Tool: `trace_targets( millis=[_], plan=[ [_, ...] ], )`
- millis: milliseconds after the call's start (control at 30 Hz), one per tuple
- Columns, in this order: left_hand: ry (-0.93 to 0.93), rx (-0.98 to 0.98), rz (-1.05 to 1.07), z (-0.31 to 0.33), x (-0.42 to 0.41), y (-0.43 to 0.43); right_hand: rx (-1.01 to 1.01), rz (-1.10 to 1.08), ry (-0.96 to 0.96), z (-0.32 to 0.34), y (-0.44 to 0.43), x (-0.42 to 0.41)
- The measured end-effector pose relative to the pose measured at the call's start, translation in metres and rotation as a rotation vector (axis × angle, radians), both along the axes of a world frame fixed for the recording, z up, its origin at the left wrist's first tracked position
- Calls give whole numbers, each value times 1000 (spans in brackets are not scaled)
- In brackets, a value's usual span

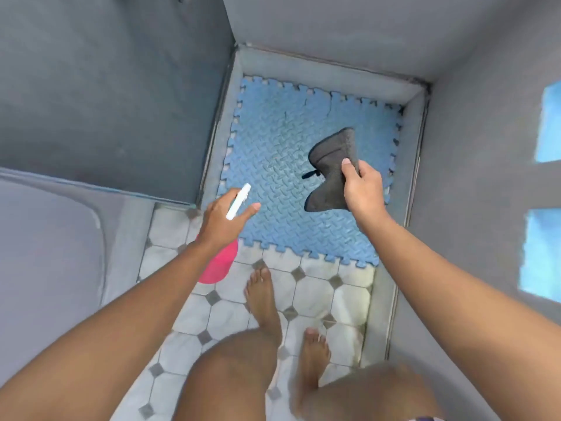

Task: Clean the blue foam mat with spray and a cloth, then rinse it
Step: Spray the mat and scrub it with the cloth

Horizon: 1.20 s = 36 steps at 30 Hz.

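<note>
Mat (282, 177) is laid flat on the floor of a walled recess, ahead of and below both hands, with its near toothed edge resting on the tiled floor (315, 293) just ahead of the bare feet. At left, the left hand (223, 221) is closed around the neck of a pink spray bottle (220, 265); its white nozzle (239, 201) is aimed forward over the near left corner of the mat, with the index finger extended alongside. At right, the right hand (362, 185) is closed on a grey cloth (331, 168), which is held clear above the right half of the mat. The mat appears roughly square, so no long axis is evident. Spraying is judged the step in hand; the left hand is placed for it.
</note>
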<state>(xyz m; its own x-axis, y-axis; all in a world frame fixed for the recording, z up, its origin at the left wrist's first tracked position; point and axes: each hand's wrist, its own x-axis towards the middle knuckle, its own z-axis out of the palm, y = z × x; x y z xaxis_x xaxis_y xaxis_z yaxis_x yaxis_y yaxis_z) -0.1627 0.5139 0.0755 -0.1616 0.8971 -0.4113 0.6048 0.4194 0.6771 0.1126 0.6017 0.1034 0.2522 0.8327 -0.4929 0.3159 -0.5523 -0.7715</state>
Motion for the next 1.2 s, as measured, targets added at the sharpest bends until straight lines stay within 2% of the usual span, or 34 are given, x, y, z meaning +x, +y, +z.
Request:
trace_targets(
  millis=[200, 367, 533, 567, 700, 800, 933, 1067, 1200],
  plan=[
    [45, -100, 49, -122, -22, -38, 21, 46, -34, -138, 0, -12],
    [305, -88, -78, -192, -52, -35, 225, 117, -36, -182, 54, -40],
    [74, -69, 47, -231, -73, -22, 396, 249, -14, -199, 101, -71],
    [77, -61, 52, -238, -76, -23, 408, 288, -24, -203, 105, -76],
    [222, -27, 48, -245, -72, -38, 404, 410, -108, -222, 101, -78],
    [267, 29, 128, -237, -75, -49, 395, 483, -192, -238, 84, -64],
    [170, 118, 217, -231, -86, -57, 400, 467, -172, -258, 77, -60],
    [114, 140, 231, -235, -93, -58, 425, 381, -116, -270, 72, -72],
    [42, 177, 225, -228, -97, -57, 414, 399, -77, -273, 80, -101]
  ],
)
